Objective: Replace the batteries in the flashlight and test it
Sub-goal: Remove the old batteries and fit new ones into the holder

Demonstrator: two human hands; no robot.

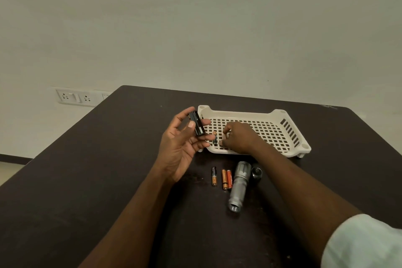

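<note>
Left hand: the left hand (pixel 180 146) is raised above the table, palm turned up and toward the right, thumb and fingers closed round a black battery holder (pixel 197 123).
Battery holder: it stands nearly upright in the left hand, just left of the tray's far-left corner; the thumb presses on its near face.
Right hand: the right hand (pixel 238 137) reaches into the left part of the white tray (pixel 282 115), fingers curled down onto the slotted floor; whether they pinch anything, I cannot tell.
Tray battery: one small battery (pixel 215 137) lies on the tray floor between the two hands, just left of the right fingertips.
Tray: a white slotted plastic tray sits on the far middle of the table, right of the left hand.
Flashlight: the silver flashlight body (pixel 238 185) lies on the table near of the tray, beneath the right forearm, its open end pointing toward the person.
Cap: a dark cap (pixel 256 172) sits just right of the flashlight's far end, touching or nearly so.
Loose batteries: a single battery (pixel 214 176) lies left of a pair of orange batteries (pixel 226 179), which lie side by side just beside the flashlight body.
Table: a dark table (pixel 108 169) bears everything.
Wall: a socket plate (pixel 76 97) shows at far left.
</note>
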